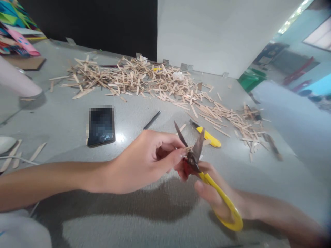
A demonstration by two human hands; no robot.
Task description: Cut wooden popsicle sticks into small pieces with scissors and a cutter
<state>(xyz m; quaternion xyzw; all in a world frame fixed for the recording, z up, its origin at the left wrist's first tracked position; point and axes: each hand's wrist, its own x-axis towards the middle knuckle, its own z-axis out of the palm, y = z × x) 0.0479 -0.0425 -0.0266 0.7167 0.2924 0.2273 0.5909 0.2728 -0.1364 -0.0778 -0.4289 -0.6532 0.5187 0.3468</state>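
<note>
My left hand [152, 158] pinches a thin wooden stick [206, 142] between thumb and fingers. The stick lies between the parted blades of a pair of scissors [198, 146]. Its yellow handle [227, 206] is in my right hand [213, 191], the thumb through the loop. Something red [183, 170] shows by the right fingers, partly hidden. Just beyond the blades lies a yellow cutter knife [210, 137] on the grey table [134, 224]. A dark pen [152, 120] rests behind my left hand.
A long heap of wooden sticks [134, 77] spreads across the back and right of the table. A dark phone-like device [101, 126] lies left of centre. More sticks [38, 151] and a white cable are at the left edge. Coloured papers [23, 41] stand at the back left.
</note>
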